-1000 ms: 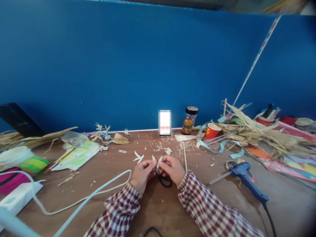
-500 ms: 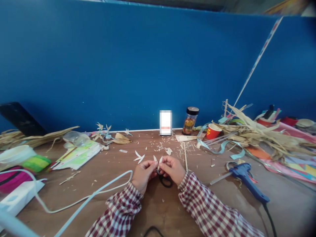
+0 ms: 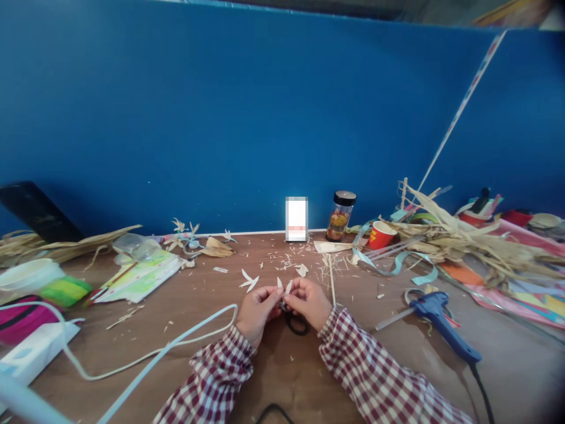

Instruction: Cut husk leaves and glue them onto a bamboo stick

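Facing blue wall [image 3: 220, 118]: hands [image 3: 311, 305], littered table [image 3: 289, 377].

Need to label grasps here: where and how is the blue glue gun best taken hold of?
Likely by the middle of the handle, coming from the near right: the glue gun lies with it slanting that way, while the glue stick juts left. The black cable leaves its end.

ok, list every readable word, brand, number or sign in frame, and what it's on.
None can be read with certainty.
Red cup: yellow lettering, too blurred to read.
White panel: pixelated, reddish band, nothing legible.
Dark slab: faint marks, illegible.
Small white strip: any print too small to read.
Pale pointed pieces at left hand and right hand: no lettering visible.
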